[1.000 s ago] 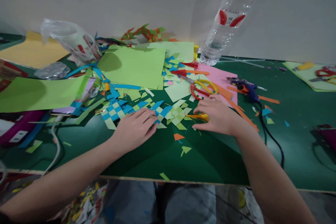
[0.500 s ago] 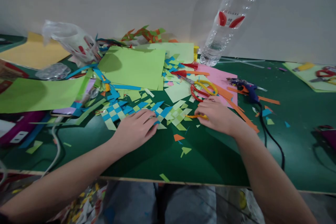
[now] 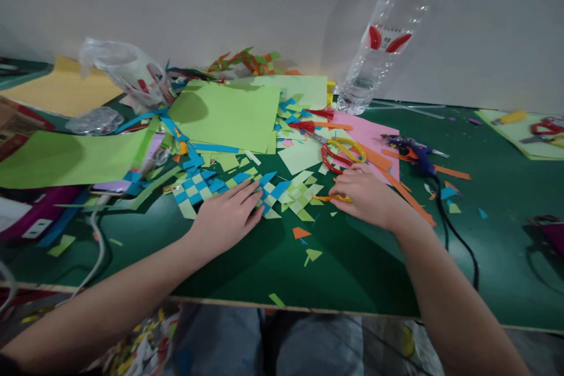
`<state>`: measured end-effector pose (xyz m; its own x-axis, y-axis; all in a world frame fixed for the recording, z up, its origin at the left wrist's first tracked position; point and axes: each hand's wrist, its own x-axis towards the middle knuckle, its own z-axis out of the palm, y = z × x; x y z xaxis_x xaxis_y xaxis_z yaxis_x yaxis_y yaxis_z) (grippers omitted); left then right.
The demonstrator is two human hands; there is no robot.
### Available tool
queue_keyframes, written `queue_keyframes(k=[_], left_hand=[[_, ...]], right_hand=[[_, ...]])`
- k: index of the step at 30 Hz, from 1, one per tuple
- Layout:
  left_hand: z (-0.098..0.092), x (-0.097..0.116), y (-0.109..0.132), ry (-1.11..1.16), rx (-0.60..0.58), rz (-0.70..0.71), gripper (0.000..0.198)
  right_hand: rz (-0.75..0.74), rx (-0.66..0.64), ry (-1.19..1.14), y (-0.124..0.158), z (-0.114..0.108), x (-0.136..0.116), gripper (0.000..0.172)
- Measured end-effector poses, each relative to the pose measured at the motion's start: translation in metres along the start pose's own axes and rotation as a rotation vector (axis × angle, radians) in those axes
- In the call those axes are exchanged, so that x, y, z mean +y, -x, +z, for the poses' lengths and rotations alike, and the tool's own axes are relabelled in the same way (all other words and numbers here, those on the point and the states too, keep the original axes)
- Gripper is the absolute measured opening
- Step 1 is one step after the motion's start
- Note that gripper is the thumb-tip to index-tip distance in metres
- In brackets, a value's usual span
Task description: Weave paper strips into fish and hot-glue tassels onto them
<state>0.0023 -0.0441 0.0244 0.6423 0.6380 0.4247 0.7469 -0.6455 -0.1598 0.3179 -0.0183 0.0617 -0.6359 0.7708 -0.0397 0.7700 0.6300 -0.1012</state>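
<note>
My left hand [image 3: 229, 211] lies palm down, fingers stretched out, on a woven blue and pale green paper piece [image 3: 194, 191] with a checkered pattern. The hand covers its middle; a pale green woven end [image 3: 299, 195] shows to the right. My right hand [image 3: 363, 195] is closed beside that end, its fingers bent around a thin yellow-orange piece [image 3: 328, 197] whose exact kind I cannot make out. Just beyond the right fingers lie scissors [image 3: 341, 150] with one yellow and one red handle loop, blades pointing away to the left.
Green paper sheets [image 3: 227, 114] lie behind my left hand. A tall plastic bottle [image 3: 374, 64] stands against the wall. On the right is a blue glue gun [image 3: 418, 155] with a black cord. Paper scraps [image 3: 302, 233] are scattered across the green table [image 3: 343, 270].
My left fingers have flattened and straightened a little on the woven paper. The right hand stays nearly still at the yellow-orange piece. The view has shifted slightly.
</note>
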Motion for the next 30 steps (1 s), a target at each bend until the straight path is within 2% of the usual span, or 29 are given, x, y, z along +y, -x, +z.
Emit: queue_keyframes(k=[17,30], left_hand=[[-0.0004,-0.0015,-0.0031,0.007,-0.079,0.021,0.036],[0.0037,-0.0033,-0.002,0.145,-0.106,-0.029,0.035]], right_hand=[[-0.04,0.126,0.132,-0.0016,0.0081,0.0036,0.025],[-0.026,0.128,0.084,-0.0002,0.0034,0.0012,0.023]])
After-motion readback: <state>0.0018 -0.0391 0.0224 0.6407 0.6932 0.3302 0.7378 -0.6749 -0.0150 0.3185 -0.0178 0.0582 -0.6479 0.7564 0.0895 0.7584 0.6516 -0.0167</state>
